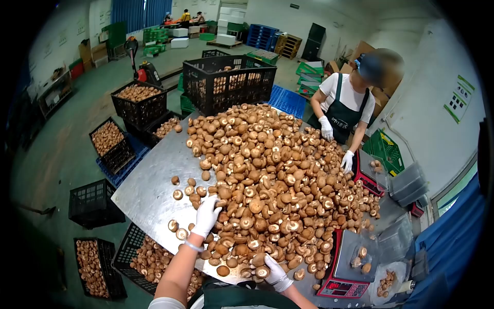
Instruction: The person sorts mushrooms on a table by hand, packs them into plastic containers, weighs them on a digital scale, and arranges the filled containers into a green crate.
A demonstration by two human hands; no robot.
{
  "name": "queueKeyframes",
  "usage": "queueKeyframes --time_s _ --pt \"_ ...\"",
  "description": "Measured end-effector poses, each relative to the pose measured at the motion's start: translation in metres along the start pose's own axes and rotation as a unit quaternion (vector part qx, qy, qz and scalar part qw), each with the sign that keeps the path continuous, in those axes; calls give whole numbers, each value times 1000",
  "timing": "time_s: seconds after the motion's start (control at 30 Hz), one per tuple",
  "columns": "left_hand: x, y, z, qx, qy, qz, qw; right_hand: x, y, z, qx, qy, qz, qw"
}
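My metal desk (pixel 149 190) is the largest item; the heap of mushrooms (pixel 267 159) covers most of its surface. The pieces point in mixed directions: some caps are dome-up, others are turned over with pale undersides and stems upward. A co-worker (pixel 355 98) stands at the far right edge, gloved hands beside the heap. White lettering on the dark apron (pixel 338 119) is too blurred for me to read. A large black crate (pixel 206 90) stands beyond the desk. At my right, a red scale (pixel 342 288) has a keypad and lit display; the figures are too small to read.

Left hand (pixel 207 216): gloved, fingers reaching along the heap's left edge; I cannot tell whether it grips anything. Right hand (pixel 278 274): gloved, fingers closed around a mushroom (pixel 261 272) at the heap's near edge; its stem direction cannot be determined.
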State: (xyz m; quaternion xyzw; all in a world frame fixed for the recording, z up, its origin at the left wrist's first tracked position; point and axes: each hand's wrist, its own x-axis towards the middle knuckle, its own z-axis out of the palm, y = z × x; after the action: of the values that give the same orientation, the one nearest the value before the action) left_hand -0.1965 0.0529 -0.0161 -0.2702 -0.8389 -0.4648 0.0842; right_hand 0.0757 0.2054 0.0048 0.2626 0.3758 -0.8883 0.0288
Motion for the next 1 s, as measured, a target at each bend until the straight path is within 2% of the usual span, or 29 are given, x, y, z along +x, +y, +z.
queueKeyframes --time_s 0.03,0.07,0.1,0.17,0.23,0.3,0.33,0.37,0.4,0.43,0.47,0.5,0.57,0.6,0.63,0.67,0.7,0.77,0.8,0.83,0.87,0.9,1.0 --pt "-2 9 -3 -69 13 -66 995 2 -1 -9 3 1 -5 1000" --pt "-3 11 -7 -240 -18 -153 958 2 -7 -9 19 -18 -28 999" --pt "-4 21 -17 -400 -51 -238 884 -1 -11 -7 36 -35 -48 998" --pt "-13 39 -30 -481 -99 -293 820 5 -19 -2 58 -6 -60 996" --pt "-22 59 -34 -503 -119 -317 796 17 -28 7 65 -97 -119 986" --pt "-33 79 -33 -466 -152 -306 816 14 -49 44 11 -65 -128 990" --pt "-41 89 -31 -410 -175 -284 849 19 -50 52 -24 -73 -135 988" --pt "-50 99 -26 -357 -204 -255 875 23 -47 55 -57 -57 -99 992" --pt "-61 101 -19 -237 -185 -116 947 30 -45 60 -184 -63 -203 960" --pt "-71 106 -13 -119 -150 36 981 34 -39 60 -138 -72 -159 975" --pt "-76 123 -18 -139 -152 -14 978 39 -34 55 -135 -79 -175 972" --pt "-78 126 -26 -123 -189 11 974 37 -34 49 -114 -86 -161 977" --pt "-82 138 -43 -322 -271 -195 886 30 -36 24 -107 -33 -142 983" --pt "-84 138 -52 -318 -282 -192 885 17 -54 16 -118 25 -116 986" --pt "-86 133 -59 -312 -288 -192 885 -3 -76 2 -148 109 -160 970" --pt "-90 120 -63 -282 -288 -182 897 -29 -107 0 -181 197 -196 944" --pt "-93 110 -69 -273 -276 -185 903 -49 -134 -6 -294 263 -385 834" --pt "-105 90 -76 -226 -221 -157 936 -86 -168 -47 -340 452 -453 689" --pt "-105 89 -83 -231 -211 -180 933 -99 -180 -91 -454 484 -484 570" --pt "-103 94 -92 -245 -207 -231 919 -115 -192 -103 -389 535 -471 584" --pt "-109 80 -95 -238 -196 -228 924 -127 -198 -133 -415 579 -472 519" --pt "-106 83 -103 -269 -172 -242 916 -142 -203 -142 -450 603 -434 495" --pt "-105 70 -126 -166 -91 -236 953 -172 -200 -241 -571 612 -330 435"
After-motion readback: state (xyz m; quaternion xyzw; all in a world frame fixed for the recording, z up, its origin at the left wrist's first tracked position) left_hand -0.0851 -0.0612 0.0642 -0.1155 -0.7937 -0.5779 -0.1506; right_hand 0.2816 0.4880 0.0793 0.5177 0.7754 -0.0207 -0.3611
